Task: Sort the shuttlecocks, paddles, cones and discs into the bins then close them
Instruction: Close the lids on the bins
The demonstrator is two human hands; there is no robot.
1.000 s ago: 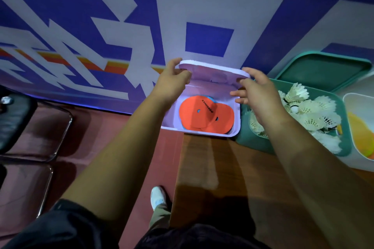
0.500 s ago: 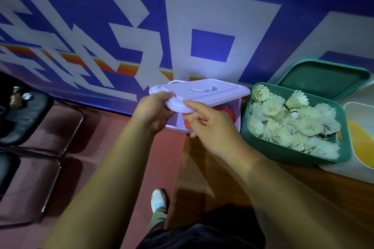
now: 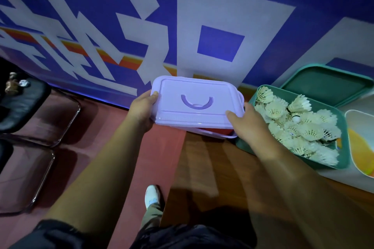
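Tabletop [image 3: 212,157]: three bins [image 3: 212,134] [image 3: 344,127] [image 3: 348,116] (two lids [image 3: 194,103] [image 3: 323,85])

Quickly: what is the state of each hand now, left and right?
Left hand: closed on the purple lid, left end.
Right hand: closed on the lid, right end.

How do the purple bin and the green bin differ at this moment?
The purple bin has its purple lid on, gripped by the left hand and right hand, near edge not yet seated. The green bin is open, its green lid lying behind it. The purple bin shows a sliver of orange-red contents; the green bin is heaped with white shuttlecocks. Both are rectangular and lidded.
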